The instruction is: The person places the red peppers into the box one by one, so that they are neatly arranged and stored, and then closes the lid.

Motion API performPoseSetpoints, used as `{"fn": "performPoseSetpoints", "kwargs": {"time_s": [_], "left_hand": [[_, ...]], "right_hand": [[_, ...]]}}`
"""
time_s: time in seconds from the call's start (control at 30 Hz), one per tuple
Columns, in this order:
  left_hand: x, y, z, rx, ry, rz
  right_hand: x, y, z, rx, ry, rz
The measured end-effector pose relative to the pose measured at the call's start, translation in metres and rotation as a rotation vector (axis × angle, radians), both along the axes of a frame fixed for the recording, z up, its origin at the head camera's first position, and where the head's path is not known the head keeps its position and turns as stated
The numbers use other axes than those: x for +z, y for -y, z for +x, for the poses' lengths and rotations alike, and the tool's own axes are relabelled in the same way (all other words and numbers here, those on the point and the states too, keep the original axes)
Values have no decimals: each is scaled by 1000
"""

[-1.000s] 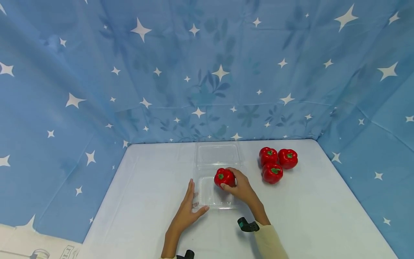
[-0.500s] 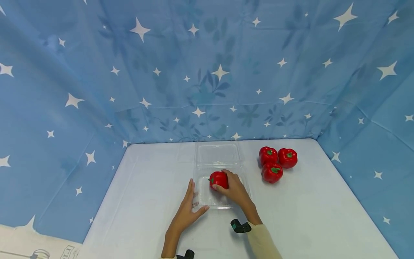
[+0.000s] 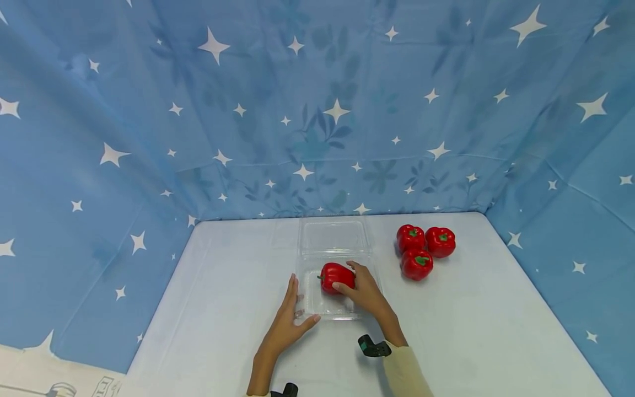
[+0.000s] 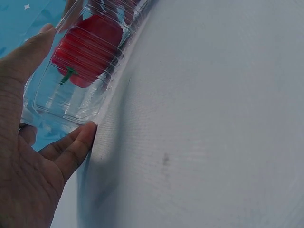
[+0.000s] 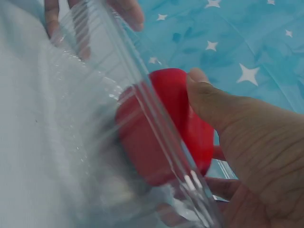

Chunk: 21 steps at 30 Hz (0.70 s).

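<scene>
A red bell pepper (image 3: 336,277) lies on its side inside a clear plastic clamshell container (image 3: 310,306), green stem pointing left. My right hand (image 3: 368,291) holds its right end, thumb across the near side and fingers round the far end. In the right wrist view the thumb lies against the pepper (image 5: 164,128), partly seen through the clear wall. My left hand (image 3: 286,325) rests at the container's left side, thumb apart from the straight fingers. The left wrist view shows its fingertips against the lower edge of the container (image 4: 71,116).
Three more red bell peppers (image 3: 416,265) sit grouped on the white table (image 3: 476,331), right of the container. The container's lid (image 3: 333,236) lies folded back toward the blue star-patterned curtain (image 3: 278,110) behind the table.
My right hand has moved left and lowered the pepper into the container, turning its stem leftward, then eased back slightly right. My left hand has stayed in place.
</scene>
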<state>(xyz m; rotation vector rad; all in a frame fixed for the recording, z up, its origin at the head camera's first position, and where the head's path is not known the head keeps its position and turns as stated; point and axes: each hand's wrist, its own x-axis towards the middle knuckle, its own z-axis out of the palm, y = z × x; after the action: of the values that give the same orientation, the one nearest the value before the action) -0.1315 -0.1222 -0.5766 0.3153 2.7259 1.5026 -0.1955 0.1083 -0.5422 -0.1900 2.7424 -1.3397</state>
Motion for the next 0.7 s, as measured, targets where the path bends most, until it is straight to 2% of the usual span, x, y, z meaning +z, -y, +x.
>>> {"fn": "performPoseSetpoints", "kwargs": {"time_s": [0.27,0.5,0.7], "left_hand": [[-1,0,-1,-5,-10,11],[-1,0,-1,4,-6,5],[1,-1,0,10,16,8]], "right_hand": [[-3,0,0,-7,8,1],[-6,13,-4,2,-13,-10],[-5,28,-6,-28,-18,-46]]}}
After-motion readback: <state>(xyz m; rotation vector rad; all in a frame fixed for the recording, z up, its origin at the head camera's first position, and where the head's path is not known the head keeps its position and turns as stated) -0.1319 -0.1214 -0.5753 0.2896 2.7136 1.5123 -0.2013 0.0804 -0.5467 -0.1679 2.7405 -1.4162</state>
